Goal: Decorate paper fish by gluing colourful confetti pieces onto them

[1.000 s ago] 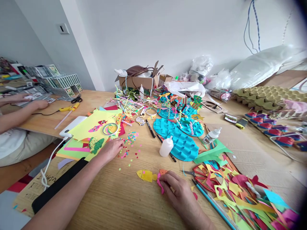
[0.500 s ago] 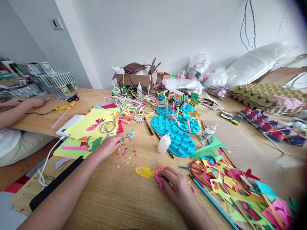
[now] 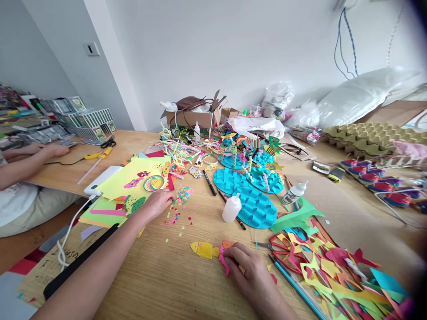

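Confetti of tiny multicoloured paper dots (image 3: 184,194) lay in a loose heap on the wood-grained counter (image 3: 156,284), with stray red, pink and lime bits scattered towards the front. The left hand (image 3: 160,202) reached to the heap's near-left edge, fingers drawn close together and pointing at it; whether a dot was pinched between the tips could not be told. The right hand (image 3: 248,266) had its thumb and fingers gathered on a slim, curved cut-out of bright pink paper (image 3: 223,262), which lay low over the counter beside an orange paper cut-out (image 3: 227,244). Just left of these rested a yellow paper fish (image 3: 203,249), flat, its tail beside the pink piece.

Handling such small dots well seemed to call for a light touch: one fingertip to slide a single dot away from the heap, then a pinch by its edges. The right hand was best kept gentle and steady, since thin paper would likely crease under a hard grip, and the neighbouring cut-outs could easily be nudged. The squat translucent squeeze bottle (image 3: 231,209) stood upright between the two hands, farther back, so a low sweep of either forearm seemed worth avoiding.
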### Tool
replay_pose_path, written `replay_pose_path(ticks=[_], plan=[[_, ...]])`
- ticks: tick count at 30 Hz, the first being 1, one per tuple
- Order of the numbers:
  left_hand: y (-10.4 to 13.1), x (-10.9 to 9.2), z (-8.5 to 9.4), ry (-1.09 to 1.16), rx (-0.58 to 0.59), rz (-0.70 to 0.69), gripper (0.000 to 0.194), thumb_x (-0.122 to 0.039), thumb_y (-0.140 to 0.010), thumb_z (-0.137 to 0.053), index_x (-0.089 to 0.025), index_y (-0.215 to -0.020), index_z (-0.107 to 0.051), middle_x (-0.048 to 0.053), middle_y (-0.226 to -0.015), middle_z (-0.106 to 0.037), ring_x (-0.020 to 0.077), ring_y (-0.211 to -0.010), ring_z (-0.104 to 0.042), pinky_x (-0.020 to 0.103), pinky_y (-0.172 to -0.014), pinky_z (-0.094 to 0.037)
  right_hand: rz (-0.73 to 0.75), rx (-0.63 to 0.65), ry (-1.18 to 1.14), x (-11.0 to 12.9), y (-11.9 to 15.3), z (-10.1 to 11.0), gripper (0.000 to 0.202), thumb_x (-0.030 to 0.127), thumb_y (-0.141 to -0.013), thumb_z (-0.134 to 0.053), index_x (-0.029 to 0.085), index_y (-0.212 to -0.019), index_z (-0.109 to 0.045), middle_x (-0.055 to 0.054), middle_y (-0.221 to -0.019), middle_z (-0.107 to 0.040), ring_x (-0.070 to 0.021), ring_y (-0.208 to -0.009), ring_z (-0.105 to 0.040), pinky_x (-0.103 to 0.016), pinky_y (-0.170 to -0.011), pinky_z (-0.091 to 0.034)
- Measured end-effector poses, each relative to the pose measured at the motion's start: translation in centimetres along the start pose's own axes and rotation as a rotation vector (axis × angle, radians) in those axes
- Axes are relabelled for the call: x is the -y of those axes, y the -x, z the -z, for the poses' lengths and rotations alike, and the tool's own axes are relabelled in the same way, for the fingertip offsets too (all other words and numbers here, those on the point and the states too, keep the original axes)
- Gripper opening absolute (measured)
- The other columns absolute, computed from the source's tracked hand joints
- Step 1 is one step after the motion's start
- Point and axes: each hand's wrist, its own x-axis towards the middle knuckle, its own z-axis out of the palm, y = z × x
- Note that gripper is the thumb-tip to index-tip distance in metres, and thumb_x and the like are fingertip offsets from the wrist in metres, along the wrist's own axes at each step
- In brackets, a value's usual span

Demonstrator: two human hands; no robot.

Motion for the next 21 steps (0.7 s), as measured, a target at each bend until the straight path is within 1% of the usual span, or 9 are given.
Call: replay_pose_path(ticks=[3,8,14,21], plan=[[-0.1,-0.5,-0.2,-0.007,-0.006,-0.015,0.017,-0.011,-0.075,-0.046,-0.017,-0.079,-0.062,0.004,-0.076,-0.059,0.0171,-0.074,-0.054,0.025,-0.066,-0.038,-0.01,0.005,0.003,0.0,0.1,0.0,0.019,0.018,-0.086,-0.038,0.019,-0.08,-0.056,-0.002,-0.075,-0.057,-0.0124,-0.066,-0.056,-0.022,-0.058,-0.042],[-0.2,-1.5,-0.5,0.007,0.012,-0.059,0.017,-0.009,-0.074,-0.049,-0.019,-0.08,-0.061,0.002,-0.083,-0.059,0.0159,-0.081,-0.053,0.023,-0.07,-0.038,-0.014,0.014,0.002,-0.2,0.1,-0.1,0.018,0.018,-0.086,-0.038,0.019,-0.081,-0.056,-0.003,-0.078,-0.057,-0.0127,-0.068,-0.056,-0.022,-0.06,-0.041],[-0.6,-2.0,-0.9,0.014,0.013,-0.07,0.013,-0.009,-0.074,-0.049,-0.018,-0.075,-0.059,0.002,-0.078,-0.058,0.0154,-0.074,-0.053,0.022,-0.064,-0.038,-0.033,0.034,-0.001,-0.1,0.0,0.0,0.018,0.019,-0.086,-0.039,0.019,-0.08,-0.056,-0.003,-0.078,-0.057,-0.0123,-0.069,-0.055,-0.021,-0.06,-0.04],[-0.8,-2.1,-0.9,0.026,-0.001,-0.069,0.014,-0.007,-0.072,-0.048,-0.018,-0.069,-0.056,0.0,-0.073,-0.057,0.0142,-0.071,-0.052,0.021,-0.062,-0.036,-0.048,0.051,0.014,-0.2,0.1,0.0,0.017,0.018,-0.086,-0.039,0.019,-0.081,-0.055,-0.003,-0.078,-0.057,-0.0122,-0.069,-0.055,-0.021,-0.06,-0.039]])
